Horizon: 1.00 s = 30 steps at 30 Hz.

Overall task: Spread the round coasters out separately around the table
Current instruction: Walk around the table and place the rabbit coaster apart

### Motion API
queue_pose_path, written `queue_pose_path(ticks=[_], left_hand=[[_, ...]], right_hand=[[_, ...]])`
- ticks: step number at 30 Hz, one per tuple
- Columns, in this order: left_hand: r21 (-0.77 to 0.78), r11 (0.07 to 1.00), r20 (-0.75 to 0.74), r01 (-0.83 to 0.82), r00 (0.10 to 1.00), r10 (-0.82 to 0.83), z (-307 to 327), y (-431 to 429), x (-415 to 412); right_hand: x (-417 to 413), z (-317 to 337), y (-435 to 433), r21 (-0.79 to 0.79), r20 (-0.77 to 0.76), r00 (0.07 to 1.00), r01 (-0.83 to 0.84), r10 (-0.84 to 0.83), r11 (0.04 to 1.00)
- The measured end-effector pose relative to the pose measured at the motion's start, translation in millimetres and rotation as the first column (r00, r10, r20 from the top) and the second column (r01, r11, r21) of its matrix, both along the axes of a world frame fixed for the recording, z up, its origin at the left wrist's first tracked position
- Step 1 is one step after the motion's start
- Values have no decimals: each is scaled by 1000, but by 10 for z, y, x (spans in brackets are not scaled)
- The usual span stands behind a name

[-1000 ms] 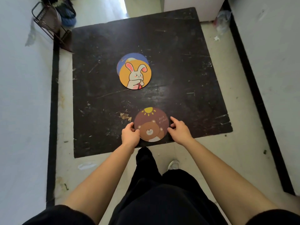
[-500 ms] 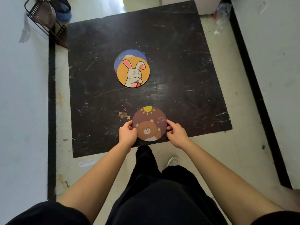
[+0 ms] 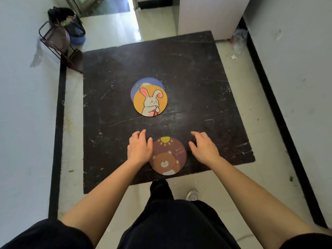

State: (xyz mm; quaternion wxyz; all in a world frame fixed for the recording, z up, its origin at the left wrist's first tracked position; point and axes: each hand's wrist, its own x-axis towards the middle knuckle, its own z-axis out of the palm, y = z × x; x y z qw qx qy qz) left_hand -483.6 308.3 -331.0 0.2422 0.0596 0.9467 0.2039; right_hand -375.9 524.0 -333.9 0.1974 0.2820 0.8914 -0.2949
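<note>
A brown round coaster with a bear lies flat near the front edge of the low black table. My left hand hovers open just left of it, slightly over its left rim. To the coaster's right my right hand is open, a small gap away. At the table's middle an orange rabbit coaster lies on top of a blue coaster, which shows only along its far and left edge.
A dark wire rack and a dark bag stand on the floor past the table's far left corner. A white cabinet stands behind the far right corner. White walls run along both sides. My legs are at the front edge.
Both hands have let go of the bear coaster and moved forward past its sides with fingers spread. The coaster stays flat near the front edge. The camera has tilted up.
</note>
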Motion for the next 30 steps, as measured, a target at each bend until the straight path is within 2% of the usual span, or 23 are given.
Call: queue_pose_path(ticks=[2,4,9,12,16,24,30], left_hand=[[9,995,-191,98,977,-94,260,117,-287],[6,983,-366,182,916,-168,535,267,-567],[-5,967,-541,255,813,-217,929,671,-998],[-77,954,-555,288,783,-281,1026,931,-1023],[-117,945,-544,306,776,-319,1152,1362,-864],[-96,962,-562,255,784,-264,1283,2779,-85],[-94,982,-509,163,840,-188,1394,3903,725]], right_hand=[[-250,235,168,114,-120,993,8,5,993],[-501,488,340,238,-234,972,23,34,971],[-797,922,692,487,-387,915,98,114,868],[-729,1038,909,585,-394,903,104,169,804],[-521,1114,1320,602,-370,915,105,160,791],[193,1101,2819,534,-428,894,131,134,835],[924,1167,4135,489,-443,885,104,144,866]])
